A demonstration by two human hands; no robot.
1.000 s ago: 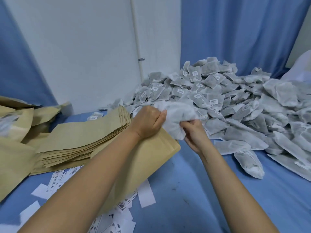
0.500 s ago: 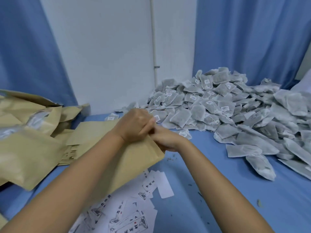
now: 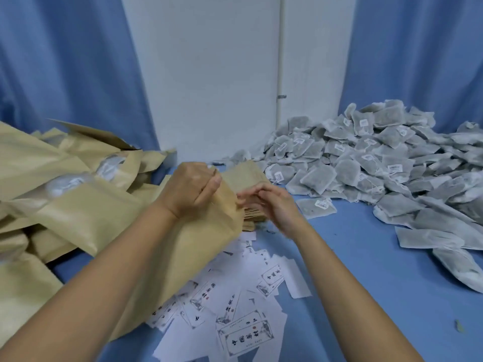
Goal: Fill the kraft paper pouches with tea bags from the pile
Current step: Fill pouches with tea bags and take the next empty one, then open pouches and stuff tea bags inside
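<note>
Labels [image 3: 245,333] of white paper lie in a loose heap on the near part of the desk, between the two arms. They have black Chinese writing inside drawn frames, and some have a small red mark. The biggest one, nearest the front, shows four big characters. The first two look like 中國, and the rest is too blurry to read. Many tea bags have small white tags with tiny print that cannot be read.

The pile of tea bags [image 3: 379,163] is big and grey. It fills the far right of the desk, up against a curtain.

The left hand [image 3: 193,189] grips the top edge of a kraft paper pouch [image 3: 203,246] and holds it tilted above the labels. The right hand [image 3: 271,205] is just right of the pouch's top. Its fingers are bent and blurry, so I cannot tell if they pinch anything.

A stack of flat pouches [image 3: 248,176] sits just behind the hands. On the left is a heap of puffy pouches [image 3: 78,210] with clear windows.

A blue cloth [image 3: 366,283] covers the desk. Behind it is a white wall [image 3: 209,74] with a thin white pipe [image 3: 281,61] running down it. Blue curtains [image 3: 65,74] hang on both sides.
</note>
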